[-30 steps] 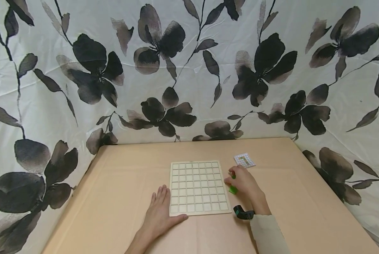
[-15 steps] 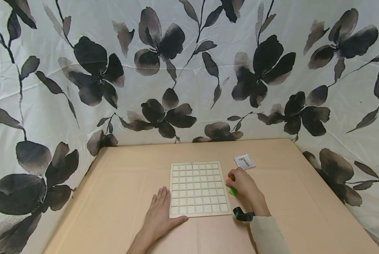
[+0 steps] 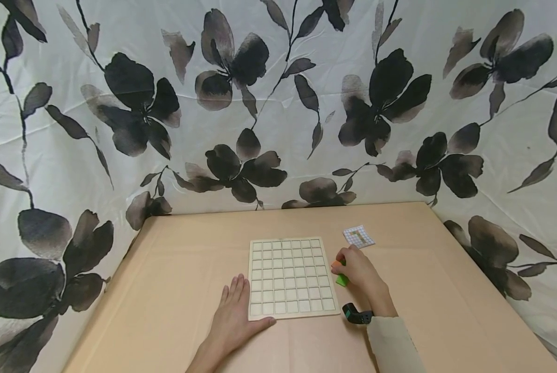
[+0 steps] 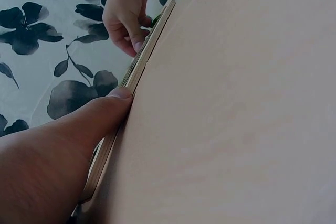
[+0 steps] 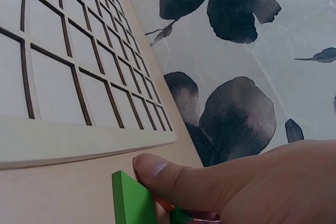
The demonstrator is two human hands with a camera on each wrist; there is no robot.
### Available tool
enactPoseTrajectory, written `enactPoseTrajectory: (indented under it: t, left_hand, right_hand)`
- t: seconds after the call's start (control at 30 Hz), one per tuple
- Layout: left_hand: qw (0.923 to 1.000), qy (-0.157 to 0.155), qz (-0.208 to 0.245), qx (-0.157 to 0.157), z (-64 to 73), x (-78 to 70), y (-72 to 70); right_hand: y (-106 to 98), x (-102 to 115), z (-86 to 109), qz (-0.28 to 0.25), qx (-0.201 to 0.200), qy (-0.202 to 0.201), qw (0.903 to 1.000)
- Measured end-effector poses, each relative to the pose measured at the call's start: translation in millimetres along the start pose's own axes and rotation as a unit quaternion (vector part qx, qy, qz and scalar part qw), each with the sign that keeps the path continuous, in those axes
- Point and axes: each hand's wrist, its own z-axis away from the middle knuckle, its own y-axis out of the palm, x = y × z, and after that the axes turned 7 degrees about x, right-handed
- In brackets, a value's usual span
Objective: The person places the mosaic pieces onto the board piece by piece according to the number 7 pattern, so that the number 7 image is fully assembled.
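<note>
A pale wooden grid board (image 3: 289, 275) with rows of square cells lies on the table. At its lower left corner rests my left hand (image 3: 233, 316), fingers straight along the left edge and thumb against the front edge; the left wrist view shows this thumb (image 4: 100, 114) on the board's side. Beside the board's right edge, my right hand (image 3: 359, 267) pinches small coloured tiles. An orange tile (image 3: 337, 264) shows at the fingertips. A bright green tile (image 5: 131, 200) stands by the thumb, and a darker green piece (image 5: 181, 216) is mostly hidden beneath the hand.
Behind the right hand lies a small printed grid card (image 3: 359, 236) with coloured squares. A dark band with a camera (image 3: 356, 314) sits on the right wrist. White floral fabric (image 3: 315, 124) hangs behind the tan table (image 3: 203, 238).
The right hand's fingers have closed together, and an orange tile now shows at their tips. The hand stays beside the board. The left hand has kept its place.
</note>
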Motion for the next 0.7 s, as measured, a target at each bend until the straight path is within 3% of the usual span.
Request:
enactPoseTrajectory:
  t: [0.7]
  left_hand:
    - [1.0000, 0.001, -0.003, -0.001, 0.3, -0.7, -1.5]
  right_hand:
    - [-0.4, 1.5, -0.9, -0.057, 0.024, 0.012, 0.9980]
